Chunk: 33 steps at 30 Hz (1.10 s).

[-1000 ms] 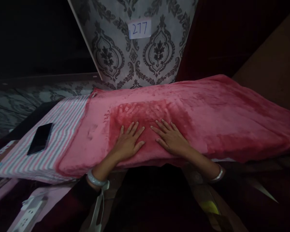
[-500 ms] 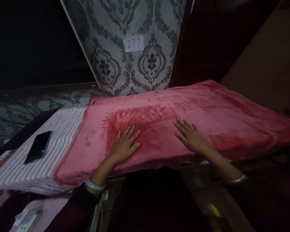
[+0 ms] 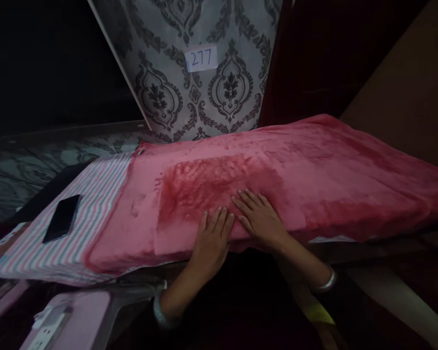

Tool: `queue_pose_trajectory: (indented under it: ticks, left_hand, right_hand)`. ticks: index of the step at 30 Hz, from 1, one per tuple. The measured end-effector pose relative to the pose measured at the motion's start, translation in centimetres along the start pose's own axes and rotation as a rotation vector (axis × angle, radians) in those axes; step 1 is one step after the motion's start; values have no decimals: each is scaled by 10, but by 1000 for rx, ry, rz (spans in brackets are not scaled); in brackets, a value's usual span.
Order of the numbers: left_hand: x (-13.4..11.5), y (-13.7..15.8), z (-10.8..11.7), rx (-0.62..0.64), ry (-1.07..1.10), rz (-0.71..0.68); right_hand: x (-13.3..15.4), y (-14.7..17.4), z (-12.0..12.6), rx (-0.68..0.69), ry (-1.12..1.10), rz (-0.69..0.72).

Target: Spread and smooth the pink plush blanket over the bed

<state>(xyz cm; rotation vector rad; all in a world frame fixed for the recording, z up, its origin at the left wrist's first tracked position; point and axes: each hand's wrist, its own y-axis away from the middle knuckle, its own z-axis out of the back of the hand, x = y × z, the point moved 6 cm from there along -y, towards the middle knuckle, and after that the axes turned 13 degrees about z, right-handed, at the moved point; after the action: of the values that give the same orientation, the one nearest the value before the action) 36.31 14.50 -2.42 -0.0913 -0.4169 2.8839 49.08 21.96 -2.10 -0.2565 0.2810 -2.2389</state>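
Observation:
A plush pink-red cloth (image 3: 332, 170) covers most of the long surface in front of me, with a darker rubbed patch at its middle. My left hand (image 3: 212, 240) lies flat on the cloth close to its front edge, fingers stretched out and pointing away from me. To its right my right hand (image 3: 259, 218) also rests flat on the cloth, fingers extended and slightly spread. The two hands are near each other, and neither holds anything.
On the left, a phone (image 3: 63, 218) lies on a striped cloth (image 3: 98, 194). A power strip (image 3: 49, 333) rests on a pink seat (image 3: 83, 311) at the lower left. Behind stands a patterned wall with a paper label (image 3: 201, 58), beside a large dark screen (image 3: 54, 63).
My hands have come closer together, the left moving right and toward me, the right moving left. The dark rubbed patch on the cloth is larger and differently shaped.

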Motion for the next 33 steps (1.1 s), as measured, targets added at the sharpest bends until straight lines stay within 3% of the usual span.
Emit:
queue_pose_trajectory:
  ticks: [3, 7, 15, 20, 23, 27, 30, 33]
  left_hand:
    - [3, 3, -9, -40, -34, -6]
    - [16, 9, 0, -21, -38, -16]
    - [104, 46, 21, -28, -91, 250]
    - [137, 67, 29, -47, -88, 278]
    - [135, 72, 44, -85, -48, 232]
    - [102, 62, 62, -197, 19, 155]
    - [74, 47, 51, -227, 15, 160]
    - [66, 39, 26, -243, -49, 286]
  right_hand:
    - [-3, 4, -9, -35, 49, 0]
    - [-4, 8, -10, -100, 123, 33]
    - [-1, 8, -9, -119, 137, 53]
    - [-8, 9, -8, -99, 65, 35]
    - [-10, 6, 0, -40, -24, 41]
    - [19, -20, 21, -7, -118, 139]
    - [58, -54, 23, 74, -200, 339]
    - [77, -82, 9, 193, -271, 476]
